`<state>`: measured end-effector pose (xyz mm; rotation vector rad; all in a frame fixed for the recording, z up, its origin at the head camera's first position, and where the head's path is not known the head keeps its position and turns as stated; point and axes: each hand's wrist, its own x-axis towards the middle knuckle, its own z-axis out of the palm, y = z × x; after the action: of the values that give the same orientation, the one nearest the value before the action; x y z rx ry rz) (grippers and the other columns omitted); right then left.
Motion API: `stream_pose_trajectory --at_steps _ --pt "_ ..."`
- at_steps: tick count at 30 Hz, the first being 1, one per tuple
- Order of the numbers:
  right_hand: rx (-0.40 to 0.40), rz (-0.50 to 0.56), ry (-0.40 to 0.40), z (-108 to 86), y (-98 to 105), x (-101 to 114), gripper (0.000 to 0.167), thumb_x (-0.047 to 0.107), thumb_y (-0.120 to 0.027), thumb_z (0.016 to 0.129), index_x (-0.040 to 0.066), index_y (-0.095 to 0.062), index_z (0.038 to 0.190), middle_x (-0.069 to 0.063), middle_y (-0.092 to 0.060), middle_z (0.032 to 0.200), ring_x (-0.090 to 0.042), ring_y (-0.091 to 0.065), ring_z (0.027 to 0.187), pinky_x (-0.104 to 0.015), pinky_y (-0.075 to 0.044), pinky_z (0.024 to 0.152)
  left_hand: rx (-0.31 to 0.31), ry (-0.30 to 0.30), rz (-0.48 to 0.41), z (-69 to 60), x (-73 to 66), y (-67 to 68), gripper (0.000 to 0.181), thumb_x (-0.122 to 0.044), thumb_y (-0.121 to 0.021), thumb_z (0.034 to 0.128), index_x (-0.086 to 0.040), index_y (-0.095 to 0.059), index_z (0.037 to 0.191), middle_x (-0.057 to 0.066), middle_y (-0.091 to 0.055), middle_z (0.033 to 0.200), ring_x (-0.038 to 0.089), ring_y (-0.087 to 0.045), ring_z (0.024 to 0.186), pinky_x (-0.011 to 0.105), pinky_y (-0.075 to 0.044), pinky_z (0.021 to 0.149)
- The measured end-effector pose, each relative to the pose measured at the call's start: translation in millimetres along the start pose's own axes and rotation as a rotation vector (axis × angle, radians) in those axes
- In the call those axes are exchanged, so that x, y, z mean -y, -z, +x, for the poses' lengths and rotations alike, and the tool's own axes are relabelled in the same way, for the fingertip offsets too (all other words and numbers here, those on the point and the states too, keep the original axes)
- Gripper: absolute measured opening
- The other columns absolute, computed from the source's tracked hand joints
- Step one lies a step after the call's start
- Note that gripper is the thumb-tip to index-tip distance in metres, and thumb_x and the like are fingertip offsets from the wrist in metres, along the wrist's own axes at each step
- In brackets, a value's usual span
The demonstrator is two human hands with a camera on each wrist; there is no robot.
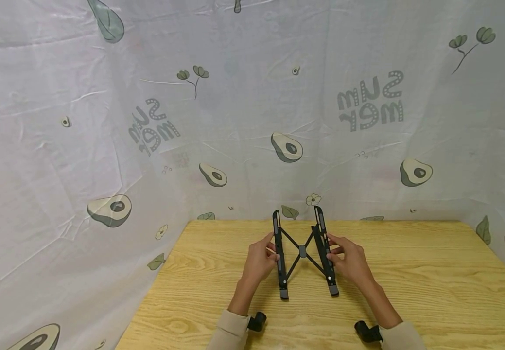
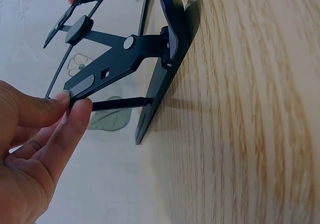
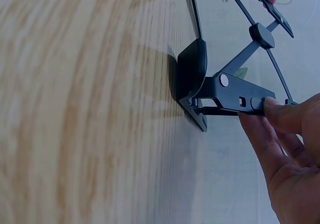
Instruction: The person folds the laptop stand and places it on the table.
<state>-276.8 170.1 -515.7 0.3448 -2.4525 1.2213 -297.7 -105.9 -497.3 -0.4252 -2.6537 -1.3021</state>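
Observation:
A black folding laptop stand is spread in an X shape over the wooden table, its two long arms joined by crossed bars at a round hub. My left hand pinches the stand's left arm between thumb and fingers. On the other side, my right hand pinches the right arm the same way. In the left wrist view, the thumb of the left hand lies on a grey pad near the arm's edge. The right wrist view shows the right hand gripping the opposite arm, with the stand's lower end touching the table.
The light wooden table extends around the stand. A pale curtain printed with avocados and flowers hangs behind the table and along its left side. Black wrist mounts show at both sleeves.

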Motion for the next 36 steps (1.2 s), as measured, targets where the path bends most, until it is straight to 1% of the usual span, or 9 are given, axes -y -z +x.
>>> stream_pose_trajectory --at_steps 3,9,13,17,22,28,36 --pt "-0.001 0.009 -0.001 0.1 -1.0 -0.6 0.062 -0.010 -0.079 0.090 0.000 -0.062 0.149 -0.023 -0.074 0.122 -0.036 -0.079 0.095 -0.021 -0.054 0.062 0.000 -0.007 0.005 0.0 -1.2 -0.1 0.070 0.013 -0.073 0.0930 -0.001 -0.051 0.158 0.013 -0.073 0.104 0.018 -0.078 0.084 0.022 -0.057 0.062" --pt "0.009 0.013 0.000 -0.5 -4.3 -1.0 0.061 -0.010 -0.078 0.090 0.000 -0.062 0.148 -0.024 -0.074 0.123 -0.037 -0.079 0.096 -0.021 -0.055 0.062 0.013 -0.013 -0.008 -0.7 -2.1 -2.6 0.070 0.012 -0.073 0.0931 0.001 -0.051 0.158 0.018 -0.073 0.106 0.021 -0.078 0.085 0.023 -0.059 0.063" --pt "0.004 0.009 0.005 -0.8 -5.4 -0.1 0.061 -0.011 -0.078 0.090 0.000 -0.063 0.148 -0.024 -0.074 0.123 -0.037 -0.079 0.095 -0.022 -0.055 0.062 0.011 -0.020 -0.004 -1.7 -3.9 -4.1 0.069 0.012 -0.074 0.0931 0.001 -0.051 0.157 0.018 -0.073 0.106 0.024 -0.079 0.086 0.023 -0.058 0.063" --pt "0.003 0.008 0.009 -0.8 -5.4 1.0 0.061 -0.011 -0.078 0.090 0.000 -0.063 0.148 -0.024 -0.074 0.122 -0.037 -0.079 0.095 -0.021 -0.054 0.061 0.012 -0.033 -0.004 -1.3 -4.3 -5.8 0.069 0.012 -0.074 0.0933 0.002 -0.051 0.157 0.016 -0.073 0.105 0.024 -0.079 0.086 0.023 -0.058 0.062" --pt "0.013 0.019 0.008 -0.3 -5.1 2.5 0.062 -0.012 -0.077 0.090 -0.001 -0.062 0.149 -0.025 -0.073 0.123 -0.038 -0.079 0.096 -0.021 -0.052 0.060 0.012 -0.037 -0.006 -1.8 -5.9 -6.1 0.069 0.012 -0.074 0.0928 0.003 -0.050 0.157 0.018 -0.072 0.106 0.023 -0.078 0.085 0.021 -0.057 0.061" --pt "0.016 0.015 -0.002 0.1 -5.5 3.5 0.062 -0.011 -0.077 0.091 0.000 -0.062 0.149 -0.024 -0.073 0.123 -0.037 -0.079 0.096 -0.021 -0.053 0.061 0.012 -0.041 -0.011 -0.7 -7.1 -6.9 0.069 0.013 -0.073 0.0927 0.003 -0.050 0.157 0.019 -0.072 0.106 0.022 -0.077 0.084 0.020 -0.056 0.060" --pt "0.022 0.011 -0.013 -0.6 -7.7 4.7 0.062 -0.010 -0.078 0.091 0.000 -0.061 0.150 -0.024 -0.072 0.124 -0.037 -0.079 0.098 -0.022 -0.055 0.061 0.008 -0.053 0.002 -0.7 -5.7 -8.2 0.068 0.013 -0.073 0.0935 0.003 -0.050 0.157 0.021 -0.073 0.108 0.024 -0.079 0.085 0.020 -0.055 0.061"
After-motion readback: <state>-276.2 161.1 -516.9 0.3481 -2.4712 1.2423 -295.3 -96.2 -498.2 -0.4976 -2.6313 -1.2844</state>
